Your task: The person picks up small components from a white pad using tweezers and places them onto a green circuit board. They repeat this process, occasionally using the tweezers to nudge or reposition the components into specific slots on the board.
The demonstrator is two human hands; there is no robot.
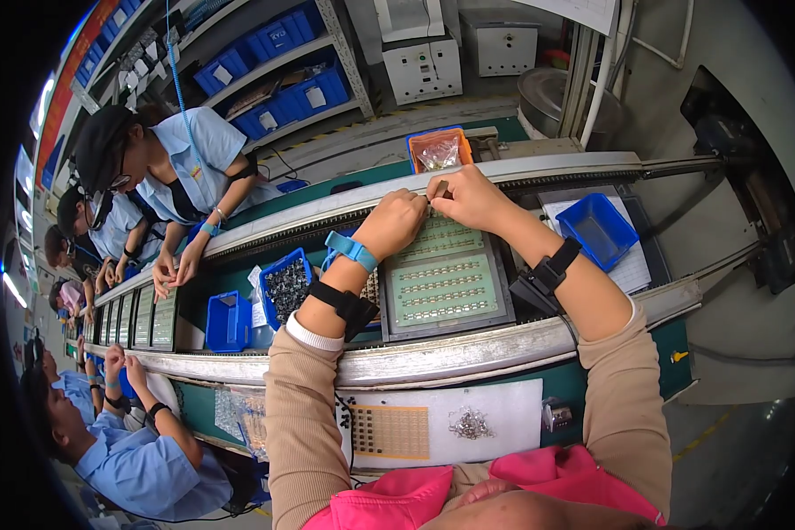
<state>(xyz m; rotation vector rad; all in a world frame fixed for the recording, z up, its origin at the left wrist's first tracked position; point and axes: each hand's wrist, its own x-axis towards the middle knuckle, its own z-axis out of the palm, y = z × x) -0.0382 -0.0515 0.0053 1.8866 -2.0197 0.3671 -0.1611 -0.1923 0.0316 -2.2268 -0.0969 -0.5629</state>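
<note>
Free room lies above the green board (443, 295), with the near rail (468, 352) in front.

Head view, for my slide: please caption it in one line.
Left hand and right hand close together at the far end of green circuit boards in a dark tray.

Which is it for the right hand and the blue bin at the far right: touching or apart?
Apart. The head view shows a plain gap: the right hand is left of the blue bin, with its fingers turned away from it.
</note>
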